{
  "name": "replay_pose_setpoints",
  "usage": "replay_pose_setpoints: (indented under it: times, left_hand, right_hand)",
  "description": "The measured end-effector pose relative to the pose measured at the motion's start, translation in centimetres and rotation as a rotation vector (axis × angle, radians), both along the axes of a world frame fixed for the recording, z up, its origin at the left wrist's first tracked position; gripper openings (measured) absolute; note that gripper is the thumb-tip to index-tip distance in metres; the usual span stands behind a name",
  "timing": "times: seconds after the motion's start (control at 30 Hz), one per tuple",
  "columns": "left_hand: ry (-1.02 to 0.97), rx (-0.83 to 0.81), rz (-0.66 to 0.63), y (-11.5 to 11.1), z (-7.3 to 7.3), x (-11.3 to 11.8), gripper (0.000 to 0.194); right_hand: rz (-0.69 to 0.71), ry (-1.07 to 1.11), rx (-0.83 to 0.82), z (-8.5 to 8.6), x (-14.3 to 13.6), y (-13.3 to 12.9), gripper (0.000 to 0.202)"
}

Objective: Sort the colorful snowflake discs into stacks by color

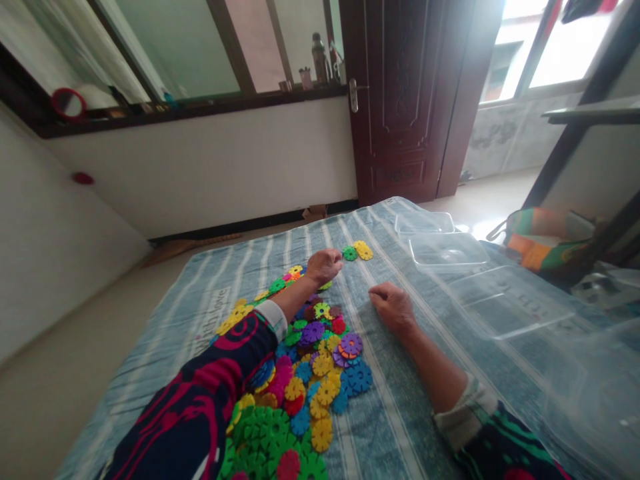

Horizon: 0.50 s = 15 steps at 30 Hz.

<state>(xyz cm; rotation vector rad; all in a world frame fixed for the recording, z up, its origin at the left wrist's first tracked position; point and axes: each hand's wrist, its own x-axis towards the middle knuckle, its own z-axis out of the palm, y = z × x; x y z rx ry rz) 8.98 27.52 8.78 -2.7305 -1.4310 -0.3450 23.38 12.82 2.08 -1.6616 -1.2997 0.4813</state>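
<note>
A long pile of colourful notched plastic discs (323, 363) lies on the blue striped cloth (395, 400). Over the pile's far end reaches my left hand (325, 265), its fingers closed; what they hold, if anything, is hidden. Just right of its fingertips a green disc (350, 253) lies beside yellow discs (363, 251), apart from the pile. My right hand (393, 307) is to the right of the pile, above the cloth, with its fingers curled together. Whether something small is in them cannot be made out.
Clear plastic containers (447, 252) stand at the right of the cloth, with a clear lid or tray (510, 303) nearer. A colourful bag (547, 237) is beyond the right edge. A dark red door (400, 100) stands behind the far edge.
</note>
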Motion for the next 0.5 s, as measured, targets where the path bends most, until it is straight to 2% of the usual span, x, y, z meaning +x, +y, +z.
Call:
replay_pose_setpoints:
  times: [0.13, 0.37, 0.5]
  left_hand:
    - [0.026, -0.101, -0.134, -3.7, 1.3, -3.2, 0.014]
    - [0.005, -0.328, -0.345, -12.6, 3.1, -9.1, 0.015]
    - [0.049, -0.441, -0.366, -16.8, 3.6, -11.2, 0.013]
  right_hand:
    - [-0.012, -0.004, -0.009, 0.0, 0.2, -0.2, 0.018]
    - [-0.019, -0.022, -0.001, -0.1, 0.4, -0.5, 0.018]
    - [-0.016, -0.045, 0.007, -0.3, 0.6, -0.6, 0.018]
